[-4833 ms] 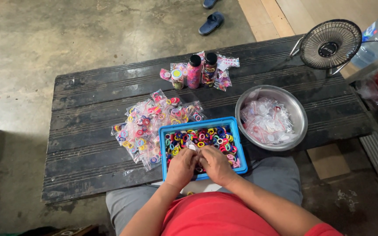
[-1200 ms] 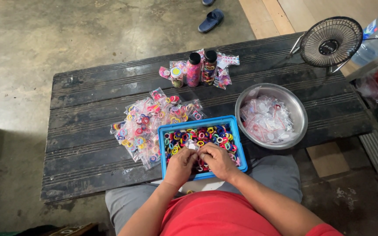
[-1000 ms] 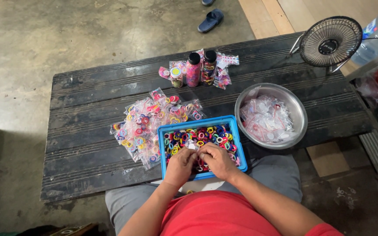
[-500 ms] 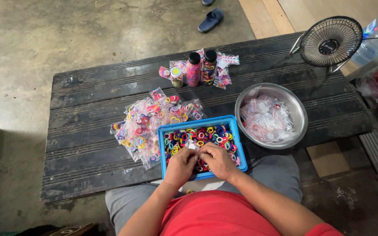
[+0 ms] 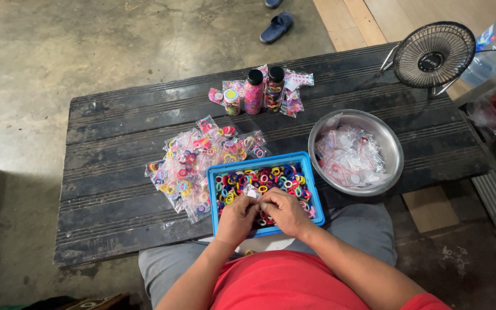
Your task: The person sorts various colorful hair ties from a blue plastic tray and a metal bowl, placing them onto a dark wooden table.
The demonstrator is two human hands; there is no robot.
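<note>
A blue tray point(image 5: 305, 166) full of small coloured elastic rings point(image 5: 271, 178) rests at the near edge of a dark wooden table point(image 5: 116, 149). Over the tray's near half, my left hand point(image 5: 236, 219) and my right hand point(image 5: 285, 211) meet, fingertips pinched together on a small clear plastic bag point(image 5: 252, 193). The bag is mostly hidden by my fingers. Whether rings are inside it cannot be told.
A pile of filled clear bags point(image 5: 193, 163) lies left of the tray. A metal bowl point(image 5: 394, 149) of empty bags sits to the right. Two bottles and a jar point(image 5: 255, 92) stand at the back, a small fan point(image 5: 433, 56) at the far right corner.
Both hands have stayed over the tray holding the small bag, with only slight finger movement. Nothing else has moved.
</note>
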